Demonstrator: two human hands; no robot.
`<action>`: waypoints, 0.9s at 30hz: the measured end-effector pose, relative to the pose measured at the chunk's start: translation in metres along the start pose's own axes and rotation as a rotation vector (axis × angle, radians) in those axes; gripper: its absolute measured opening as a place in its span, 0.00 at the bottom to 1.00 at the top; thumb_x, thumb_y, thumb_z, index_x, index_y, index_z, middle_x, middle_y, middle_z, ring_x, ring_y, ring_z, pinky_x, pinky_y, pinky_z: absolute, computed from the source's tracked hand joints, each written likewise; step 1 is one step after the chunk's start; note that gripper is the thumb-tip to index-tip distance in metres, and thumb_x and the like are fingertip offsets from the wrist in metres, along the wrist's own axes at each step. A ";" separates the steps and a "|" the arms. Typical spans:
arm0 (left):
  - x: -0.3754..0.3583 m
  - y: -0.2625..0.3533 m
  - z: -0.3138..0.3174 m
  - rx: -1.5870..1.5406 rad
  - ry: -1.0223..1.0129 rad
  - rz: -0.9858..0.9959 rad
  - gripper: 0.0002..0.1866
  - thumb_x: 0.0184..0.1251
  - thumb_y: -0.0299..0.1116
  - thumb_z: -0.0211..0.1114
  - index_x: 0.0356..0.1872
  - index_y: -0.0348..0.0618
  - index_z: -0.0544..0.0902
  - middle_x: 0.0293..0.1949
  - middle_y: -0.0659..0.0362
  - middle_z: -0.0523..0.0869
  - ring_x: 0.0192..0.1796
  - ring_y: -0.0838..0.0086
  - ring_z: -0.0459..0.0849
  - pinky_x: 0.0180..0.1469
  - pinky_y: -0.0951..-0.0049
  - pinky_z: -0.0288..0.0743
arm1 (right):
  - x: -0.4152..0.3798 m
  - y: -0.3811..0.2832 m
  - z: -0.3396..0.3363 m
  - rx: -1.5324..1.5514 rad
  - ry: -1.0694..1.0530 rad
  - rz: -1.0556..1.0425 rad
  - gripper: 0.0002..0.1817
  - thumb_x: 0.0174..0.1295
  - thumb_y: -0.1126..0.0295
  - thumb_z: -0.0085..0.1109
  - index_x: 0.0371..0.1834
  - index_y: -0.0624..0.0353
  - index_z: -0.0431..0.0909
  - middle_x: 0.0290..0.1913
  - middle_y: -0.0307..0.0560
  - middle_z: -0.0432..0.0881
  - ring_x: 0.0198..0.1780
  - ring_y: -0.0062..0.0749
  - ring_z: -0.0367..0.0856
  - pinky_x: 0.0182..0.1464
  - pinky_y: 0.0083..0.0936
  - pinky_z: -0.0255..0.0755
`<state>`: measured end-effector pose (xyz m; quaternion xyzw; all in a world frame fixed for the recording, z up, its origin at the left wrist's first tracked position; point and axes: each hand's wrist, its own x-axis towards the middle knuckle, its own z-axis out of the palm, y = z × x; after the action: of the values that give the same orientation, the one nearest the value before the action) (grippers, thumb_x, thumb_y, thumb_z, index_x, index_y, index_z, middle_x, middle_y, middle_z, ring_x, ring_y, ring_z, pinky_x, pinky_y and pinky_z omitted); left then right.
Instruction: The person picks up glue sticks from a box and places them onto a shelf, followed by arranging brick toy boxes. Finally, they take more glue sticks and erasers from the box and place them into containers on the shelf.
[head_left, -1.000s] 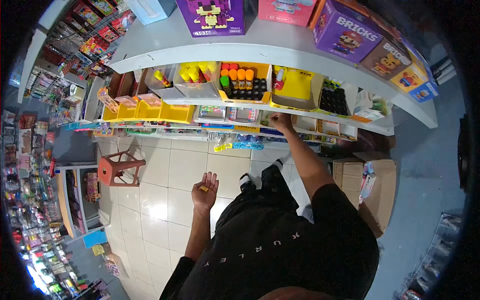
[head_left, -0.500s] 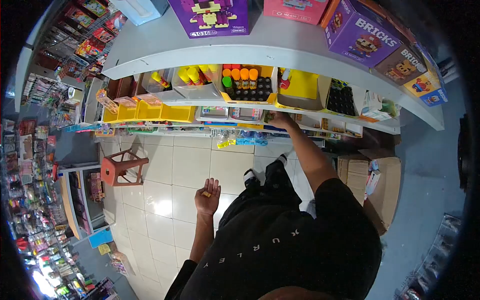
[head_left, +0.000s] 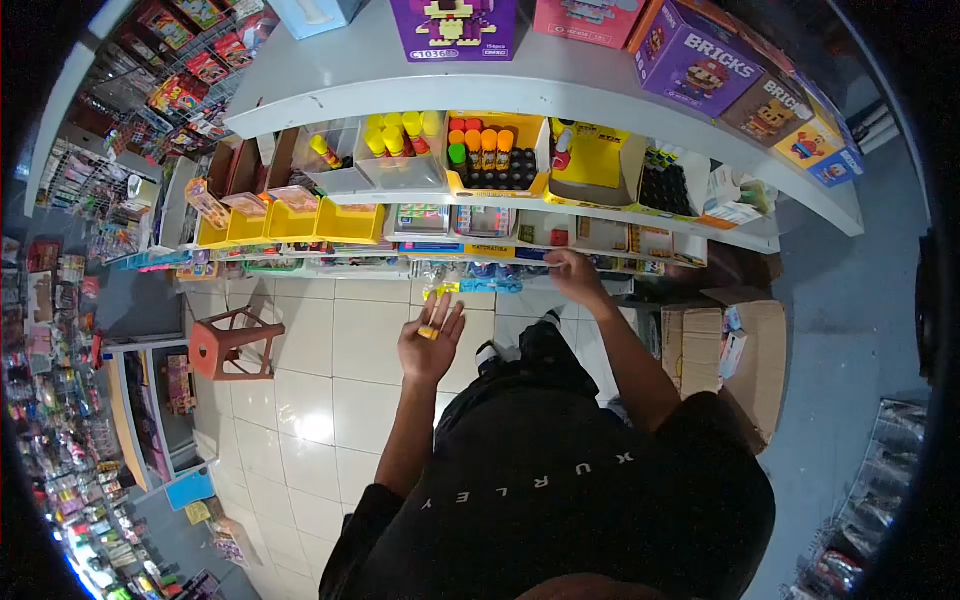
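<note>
My left hand [head_left: 426,352] is held palm up over the tiled floor, its fingers stretched out and slightly apart. Across those fingers lies a small yellow piece [head_left: 428,332], too small to name. My right hand [head_left: 576,278] is just in front of the lower shelf edge, fingers curled together; whether anything is between them is hidden. Behind it on the shelf, a shallow tray [head_left: 533,241] holds small green and red items [head_left: 558,237].
Glue sticks [head_left: 488,150] and yellow-capped tubes [head_left: 395,135] fill boxes on the shelf above. Toy brick boxes [head_left: 700,62] stand on top. A red stool [head_left: 235,345] is at left, an open cardboard box [head_left: 755,370] at right. Yellow bins [head_left: 350,222] line the lower shelf.
My right hand has drawn back from the shelf tray toward me, uncovering its red and green items. My left hand has risen toward the shelf with the yellow piece on it.
</note>
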<state>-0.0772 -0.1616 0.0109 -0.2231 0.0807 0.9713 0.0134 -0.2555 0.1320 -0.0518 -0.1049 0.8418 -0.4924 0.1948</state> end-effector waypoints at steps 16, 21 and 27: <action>0.016 -0.049 0.076 0.079 -0.350 -0.236 0.36 0.56 0.44 0.57 0.70 0.49 0.71 0.72 0.50 0.67 0.72 0.56 0.66 0.75 0.55 0.54 | -0.094 -0.127 -0.005 0.317 -0.120 -0.220 0.11 0.61 0.75 0.63 0.46 0.65 0.79 0.41 0.44 0.83 0.42 0.23 0.82 0.45 0.23 0.76; 0.006 -0.055 0.077 0.134 -0.420 -0.238 0.35 0.58 0.43 0.56 0.70 0.47 0.69 0.71 0.49 0.68 0.70 0.56 0.68 0.73 0.54 0.57 | -0.102 -0.163 0.012 0.312 -0.248 -0.311 0.15 0.59 0.75 0.68 0.47 0.67 0.77 0.40 0.44 0.83 0.40 0.23 0.83 0.44 0.24 0.79; -0.003 -0.064 0.057 0.333 -0.391 -0.288 0.31 0.66 0.42 0.51 0.70 0.43 0.65 0.67 0.48 0.72 0.68 0.58 0.71 0.71 0.54 0.59 | -0.108 -0.156 0.038 0.324 -0.284 -0.324 0.18 0.57 0.78 0.68 0.50 0.62 0.75 0.41 0.41 0.79 0.44 0.21 0.81 0.45 0.23 0.78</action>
<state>-0.0945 -0.0891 0.0530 -0.0357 0.2024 0.9574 0.2031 -0.1445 0.0648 0.0919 -0.2738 0.6885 -0.6257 0.2438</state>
